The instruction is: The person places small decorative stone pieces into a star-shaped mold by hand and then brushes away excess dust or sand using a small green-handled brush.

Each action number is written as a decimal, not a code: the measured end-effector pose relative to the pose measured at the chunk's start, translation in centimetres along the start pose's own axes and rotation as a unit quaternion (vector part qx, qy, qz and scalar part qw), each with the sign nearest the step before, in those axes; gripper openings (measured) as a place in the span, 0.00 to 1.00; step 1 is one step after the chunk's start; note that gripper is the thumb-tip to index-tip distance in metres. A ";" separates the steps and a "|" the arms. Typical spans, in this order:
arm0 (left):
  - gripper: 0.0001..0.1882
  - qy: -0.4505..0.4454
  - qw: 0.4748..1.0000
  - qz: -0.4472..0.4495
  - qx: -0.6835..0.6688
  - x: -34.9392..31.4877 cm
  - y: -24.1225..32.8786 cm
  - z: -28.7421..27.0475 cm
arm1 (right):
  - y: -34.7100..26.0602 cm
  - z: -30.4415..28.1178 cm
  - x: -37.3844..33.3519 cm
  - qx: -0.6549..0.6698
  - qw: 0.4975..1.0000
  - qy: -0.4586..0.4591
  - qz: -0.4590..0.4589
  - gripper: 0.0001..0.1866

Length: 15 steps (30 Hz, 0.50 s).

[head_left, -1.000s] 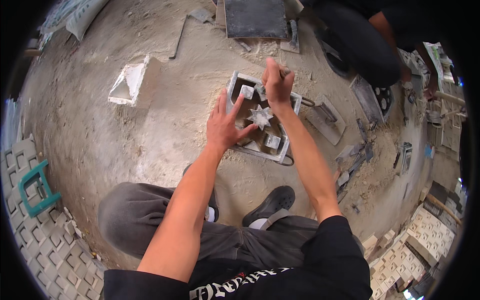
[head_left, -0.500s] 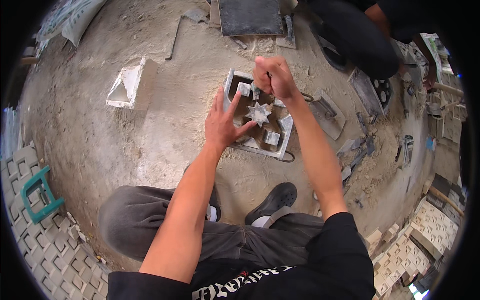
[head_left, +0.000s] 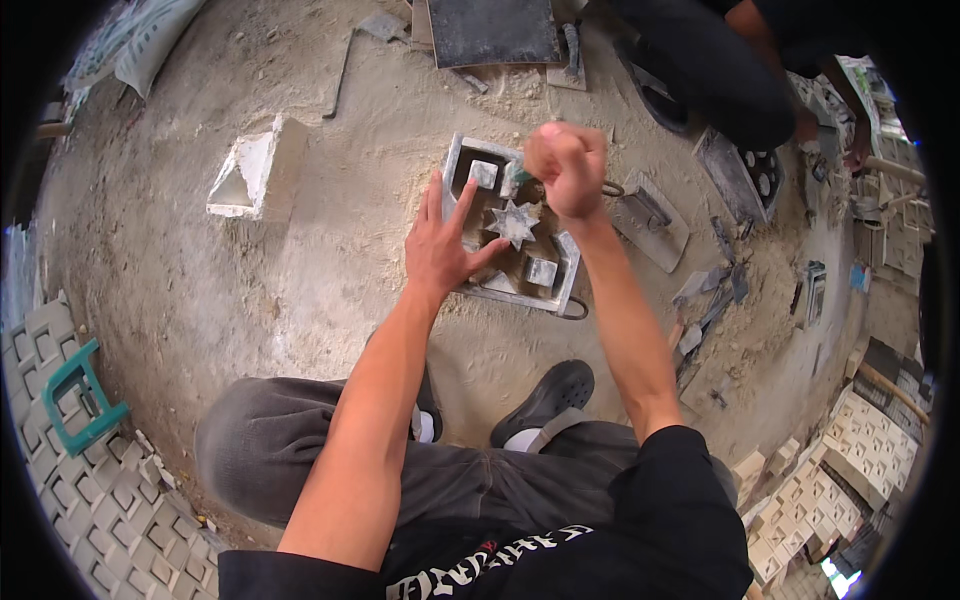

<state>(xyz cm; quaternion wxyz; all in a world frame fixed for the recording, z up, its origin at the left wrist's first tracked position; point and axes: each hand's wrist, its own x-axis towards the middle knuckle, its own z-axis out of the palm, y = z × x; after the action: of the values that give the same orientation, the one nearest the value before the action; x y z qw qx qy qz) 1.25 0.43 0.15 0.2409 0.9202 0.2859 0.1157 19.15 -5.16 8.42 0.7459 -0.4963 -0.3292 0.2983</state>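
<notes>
A grey metal mould [head_left: 450,165] lies on the dusty ground before me, with a raised eight-pointed star [head_left: 513,224] in its middle and square blocks [head_left: 541,271] around it. My left hand [head_left: 437,245] rests over the mould's left side, fingers spread, its thumb near the star. Above the mould's far right part, my right hand [head_left: 567,170] is closed in a fist. From that fist a small greenish, brush-like tool [head_left: 514,178] points left, close to the far square block [head_left: 482,175]. Its grip is hidden inside the fingers.
A white block with a hollow [head_left: 262,172] stands to the left. Right of the mould lie a flat trowel [head_left: 648,222] and several scattered tools [head_left: 715,290]. Another person's dark-clothed leg [head_left: 705,75] is at the far right. A green stool [head_left: 82,398] stands beside stacked pale blocks [head_left: 70,480].
My right fist has shifted right above the mould, and the greenish tool with it now points more sideways. My left hand keeps its place on the mould.
</notes>
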 end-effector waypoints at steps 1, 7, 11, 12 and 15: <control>0.49 0.002 1.000 0.002 -0.003 0.0 0.0 0.0 | -1.3 0.3 0.3 -0.005 1.000 0.008 -0.012 0.23; 0.48 -0.007 1.000 -0.001 -0.002 0.4 0.7 0.3 | 1.3 -0.3 0.0 0.002 0.999 0.033 0.001 0.22; 0.49 0.004 1.000 0.004 0.002 0.4 0.0 0.1 | -1.7 0.2 0.1 0.020 0.999 0.042 -0.024 0.23; 0.49 0.004 1.000 0.010 -0.004 0.2 0.4 0.2 | -0.7 -0.2 -0.2 0.007 0.998 0.043 -0.047 0.23; 0.49 -0.014 1.000 -0.005 0.000 0.1 0.6 0.4 | 2.1 -0.5 -0.4 -0.026 0.998 0.056 0.024 0.23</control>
<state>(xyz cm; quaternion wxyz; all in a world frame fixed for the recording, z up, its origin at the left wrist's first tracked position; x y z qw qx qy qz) 1.72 -0.06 0.14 0.2454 0.9203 0.2870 0.1021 19.00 -5.05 6.23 0.7428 -0.5390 -0.2825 0.2792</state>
